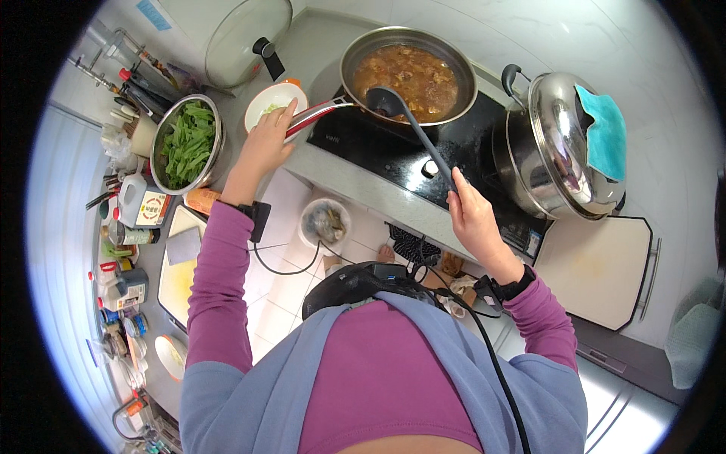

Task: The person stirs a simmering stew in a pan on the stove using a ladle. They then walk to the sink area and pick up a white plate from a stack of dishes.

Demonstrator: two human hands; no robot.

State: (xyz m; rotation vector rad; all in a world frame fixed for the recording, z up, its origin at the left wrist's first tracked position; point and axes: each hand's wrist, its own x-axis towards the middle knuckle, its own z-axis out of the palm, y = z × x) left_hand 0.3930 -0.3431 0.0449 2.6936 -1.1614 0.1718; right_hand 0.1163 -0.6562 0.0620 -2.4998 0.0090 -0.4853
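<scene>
Watching this from the side, and the bit that catches my eye is the angle of the dark utensil [421,135]. Using the pan [466,72] as the landmark: it sits on the black hob [363,140] with a chunky brown stew [423,72] in it, and the right hand [476,219] is on its near side, a bit to the right. That hand is wrapped around the utensil's shaft, so the long axis slants away and leftward, over the pan's near rim, with the head just inside the near-left wall. Can't tell if the head actually touches the stew.

Meanwhile the left hand [265,144] is out to the pan's left, closed around the end of the red-and-silver handle [318,115]. That handle points from the pan's near-left side back toward the person, so the two long pieces slope opposite ways and nearly meet by the handle's root. Neither hand is clearly nearer the pan, tbh.

Just left of the pan, a small white bowl [261,106] is on the worktop [327,26], partly behind the left hand. Big lidded steel pot [556,144] is to the pan's right.
</scene>
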